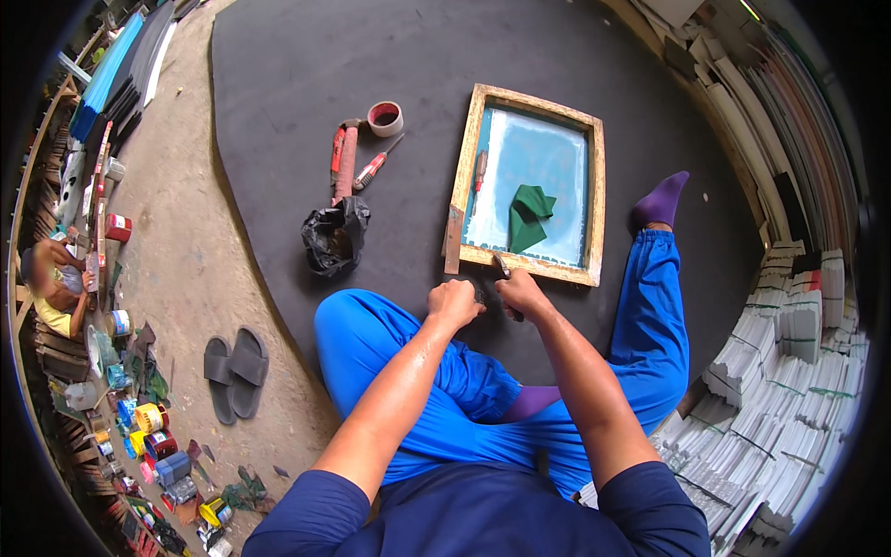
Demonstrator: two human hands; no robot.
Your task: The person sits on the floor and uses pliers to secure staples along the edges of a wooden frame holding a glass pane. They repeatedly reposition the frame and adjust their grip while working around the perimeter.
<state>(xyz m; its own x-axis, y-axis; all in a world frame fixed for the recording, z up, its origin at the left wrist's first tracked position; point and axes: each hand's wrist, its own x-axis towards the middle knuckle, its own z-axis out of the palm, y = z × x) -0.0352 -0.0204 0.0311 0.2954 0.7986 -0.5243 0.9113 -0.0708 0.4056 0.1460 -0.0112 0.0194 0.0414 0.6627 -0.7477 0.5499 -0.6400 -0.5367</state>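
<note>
I sit with legs apart, both hands in front of my lap at the near edge of a wooden screen frame (599, 186). My right hand (525, 295) is closed round a dark metal hand tool (502, 265), its tip pointing at the frame; its exact kind is unclear. Close beside it, my left hand (455, 304) forms a fist, with something small and dark at its fingers. A folded green cloth (529, 218) lies on the frame's pale blue mesh (543, 153). A red-handled tool (481, 171) rests inside the left bar. A brown strip (453, 239) lies along the near left corner.
Left of the frame, on the black mat (278, 74), are a tape roll (385, 119), a hammer (345, 162), a screwdriver (371, 170) and a black plastic bag (334, 237). Sandals (246, 371), paint cans (151, 418) and another person (60, 288) are farther left; stacked bundles (789, 399) stand right.
</note>
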